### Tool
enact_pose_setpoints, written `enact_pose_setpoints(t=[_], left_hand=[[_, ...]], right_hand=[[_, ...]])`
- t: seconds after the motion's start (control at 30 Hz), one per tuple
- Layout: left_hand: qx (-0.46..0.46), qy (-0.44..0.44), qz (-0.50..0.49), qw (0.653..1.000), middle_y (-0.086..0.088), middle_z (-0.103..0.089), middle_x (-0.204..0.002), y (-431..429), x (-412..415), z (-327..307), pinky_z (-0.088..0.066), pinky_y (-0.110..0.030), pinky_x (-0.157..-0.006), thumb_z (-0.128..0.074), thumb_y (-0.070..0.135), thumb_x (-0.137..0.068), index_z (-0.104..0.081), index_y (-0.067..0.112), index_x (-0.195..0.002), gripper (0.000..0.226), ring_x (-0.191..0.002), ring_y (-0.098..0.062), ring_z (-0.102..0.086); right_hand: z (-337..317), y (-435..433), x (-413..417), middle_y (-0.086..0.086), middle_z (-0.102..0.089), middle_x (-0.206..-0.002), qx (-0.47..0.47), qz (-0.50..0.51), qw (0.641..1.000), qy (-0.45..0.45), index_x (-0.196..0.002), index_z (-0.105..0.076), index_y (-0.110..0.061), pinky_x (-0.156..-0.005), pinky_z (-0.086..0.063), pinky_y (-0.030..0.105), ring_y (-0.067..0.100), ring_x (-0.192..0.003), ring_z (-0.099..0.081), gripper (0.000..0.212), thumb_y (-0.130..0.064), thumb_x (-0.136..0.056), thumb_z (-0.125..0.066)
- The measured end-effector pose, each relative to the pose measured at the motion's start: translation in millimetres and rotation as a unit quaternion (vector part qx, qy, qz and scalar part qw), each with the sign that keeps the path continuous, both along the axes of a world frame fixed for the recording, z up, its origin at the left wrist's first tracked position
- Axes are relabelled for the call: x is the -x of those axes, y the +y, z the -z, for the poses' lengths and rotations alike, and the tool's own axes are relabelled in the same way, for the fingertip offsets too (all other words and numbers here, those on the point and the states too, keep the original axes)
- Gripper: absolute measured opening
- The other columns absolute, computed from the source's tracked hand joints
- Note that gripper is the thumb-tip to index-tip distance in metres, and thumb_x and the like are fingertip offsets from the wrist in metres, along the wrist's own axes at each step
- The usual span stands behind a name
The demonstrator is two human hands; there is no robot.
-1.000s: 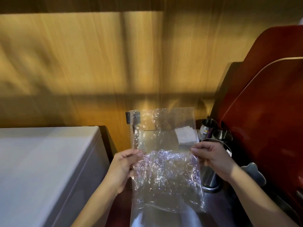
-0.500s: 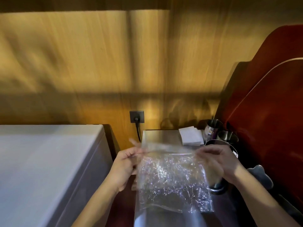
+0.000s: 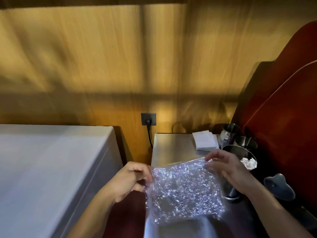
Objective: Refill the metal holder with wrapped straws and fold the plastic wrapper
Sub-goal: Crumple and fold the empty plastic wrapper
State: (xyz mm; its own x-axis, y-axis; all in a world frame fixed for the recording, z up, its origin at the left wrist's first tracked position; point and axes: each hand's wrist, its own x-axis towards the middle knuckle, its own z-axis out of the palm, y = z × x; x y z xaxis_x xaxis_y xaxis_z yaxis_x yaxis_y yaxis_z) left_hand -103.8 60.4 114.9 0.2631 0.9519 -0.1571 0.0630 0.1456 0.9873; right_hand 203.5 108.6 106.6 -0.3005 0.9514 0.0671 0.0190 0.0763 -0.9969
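A crinkled clear plastic wrapper [image 3: 183, 189] hangs between both hands over a steel counter [image 3: 171, 146], folded over to about half its height. My left hand [image 3: 130, 181] pinches its left edge. My right hand [image 3: 228, 170] grips its upper right corner with fingers curled. Behind my right hand stands a tall metal holder [image 3: 240, 152] with white wrapped straw ends [image 3: 249, 163] showing inside; its lower part is partly hidden by the hand and the wrapper.
Two smaller metal cups [image 3: 229, 134] [image 3: 246, 142] and a stack of white napkins [image 3: 205, 140] sit at the counter's back. A white appliance top [image 3: 51, 169] fills the left. A wall socket with a plugged cord [image 3: 148, 119] is behind; a red chair back [image 3: 283, 126] stands right.
The wrapper was held up flat a second ago; its top half has come down and over, and both hands have dropped lower with it.
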Motion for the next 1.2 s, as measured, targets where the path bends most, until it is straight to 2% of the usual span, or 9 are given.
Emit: enact_pose_setpoints(t=[0.2, 0.37, 0.57, 0.67, 0.77, 0.9, 1.03, 1.13, 1.2], left_hand=[[-0.008, 0.050, -0.094, 0.994, -0.013, -0.062, -0.117, -7, -5, 10, -0.054, -0.032, -0.082, -0.057, -0.001, -0.089, -0.059, 0.010, -0.090, 0.011, -0.096, -0.018, -0.065], [0.018, 0.050, 0.053, 0.997, -0.009, -0.060, -0.116, -15, -39, 13, -0.051, -0.018, -0.079, -0.070, 0.007, -0.079, -0.045, 0.015, -0.121, 0.049, -0.104, -0.018, -0.061], [0.001, 0.013, 0.030, 0.999, -0.010, -0.062, -0.077, -25, -64, 38, -0.049, -0.019, -0.059, -0.065, -0.007, -0.080, -0.059, 0.007, -0.079, 0.015, -0.064, -0.011, -0.059], [0.005, -0.046, -0.026, 0.999, -0.017, -0.059, -0.076, -24, -60, 44, -0.045, -0.027, -0.058, -0.066, -0.002, -0.081, -0.058, 0.003, -0.078, 0.010, -0.063, -0.020, -0.055], [0.008, -0.082, -0.067, 0.994, -0.022, -0.051, -0.082, -22, -54, 47, -0.038, -0.034, -0.061, -0.071, 0.008, -0.075, -0.055, -0.002, -0.085, 0.021, -0.075, -0.029, -0.044], [0.033, -0.097, -0.104, 0.989, -0.015, -0.050, -0.073, -22, -52, 55, -0.037, -0.028, -0.056, -0.069, 0.004, -0.077, -0.056, 0.000, -0.086, 0.017, -0.062, -0.020, -0.046], [0.067, -0.164, -0.166, 0.970, -0.008, -0.060, -0.060, -16, -57, 67, -0.046, -0.019, -0.045, -0.060, -0.011, -0.080, -0.057, -0.003, -0.073, 0.011, -0.049, -0.011, -0.057], [0.081, -0.149, -0.206, 0.964, -0.007, -0.060, -0.058, -11, -62, 78, -0.046, -0.019, -0.042, -0.061, -0.010, -0.081, -0.061, 0.005, -0.065, 0.022, -0.047, -0.012, -0.057], [0.096, -0.127, -0.210, 0.965, -0.014, -0.063, -0.068, -9, -63, 85, -0.050, -0.027, -0.053, -0.064, -0.005, -0.081, -0.064, 0.002, -0.075, 0.009, -0.059, -0.024, -0.059]], right_hand=[[-8, -4, 20, 0.007, -0.053, -0.076, -0.031, -0.062, 0.994, -0.086, -0.083, -0.055, -0.007, -0.055, -0.053, 0.030, 0.015, -0.062, -0.062, 0.031, 0.023, -0.072, -0.057], [-27, -16, 42, 0.004, -0.052, -0.074, -0.040, -0.147, 0.978, -0.146, -0.094, -0.058, -0.007, -0.061, -0.047, 0.034, 0.015, -0.066, -0.054, 0.037, 0.024, -0.075, -0.049], [-38, -20, 51, 0.001, -0.049, -0.086, -0.046, -0.128, 0.974, -0.180, -0.121, -0.050, -0.018, -0.073, -0.044, 0.026, 0.018, -0.079, -0.048, 0.054, 0.011, -0.077, -0.060], [-29, -15, 43, 0.014, -0.057, -0.093, 0.008, -0.104, 0.972, -0.210, -0.129, -0.042, -0.019, -0.081, -0.048, 0.029, 0.020, -0.084, -0.056, 0.063, 0.000, -0.076, -0.069], [-11, -17, 34, 0.017, -0.061, -0.102, 0.073, -0.066, 0.983, -0.155, -0.126, -0.045, -0.022, -0.080, -0.050, 0.030, 0.020, -0.089, -0.062, 0.065, -0.005, -0.071, -0.075], [18, -28, 33, 0.010, -0.061, -0.108, 0.113, 0.008, 0.991, -0.076, -0.118, -0.053, -0.024, -0.085, -0.051, 0.045, 0.024, -0.097, -0.063, 0.067, -0.020, -0.056, -0.079], [45, -36, 43, -0.002, -0.075, -0.077, 0.182, 0.050, 0.979, 0.077, -0.101, -0.056, -0.021, -0.055, -0.054, 0.021, 0.013, -0.071, -0.071, 0.047, -0.002, -0.062, -0.073], [60, -39, 50, -0.005, -0.072, -0.066, 0.194, 0.077, 0.975, 0.077, -0.095, -0.056, -0.014, -0.043, -0.048, 0.015, 0.006, -0.056, -0.068, 0.039, 0.008, -0.066, -0.069], [67, -38, 51, -0.001, -0.069, -0.061, 0.195, 0.108, 0.973, 0.059, -0.096, -0.057, -0.011, -0.044, -0.047, 0.018, 0.011, -0.052, -0.064, 0.039, 0.012, -0.067, -0.069]])
